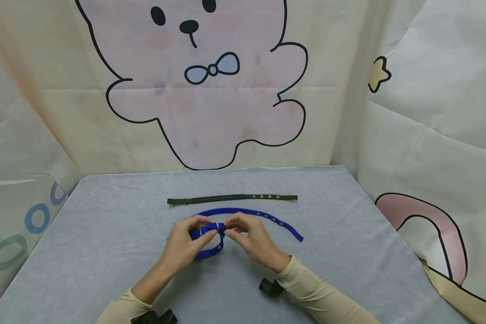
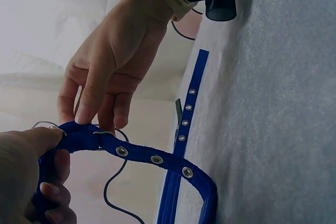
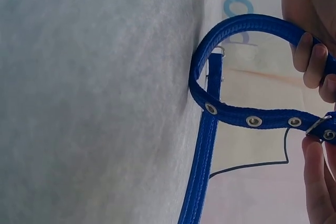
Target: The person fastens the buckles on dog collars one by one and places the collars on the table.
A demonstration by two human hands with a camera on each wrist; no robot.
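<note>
Blue collar (image 1: 243, 215), buckle (image 1: 209, 229) half-hidden by fingers (image 1: 204, 222)

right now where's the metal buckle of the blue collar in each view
Head: the metal buckle sits at centre, low on the table, between the left hand and right hand.
Left wrist: lower left, at the right hand's fingertips, buckle.
Right wrist: far right edge, buckle.
Shared landmark: the row of silver eyelets on the blue collar beside the buckle.
</note>
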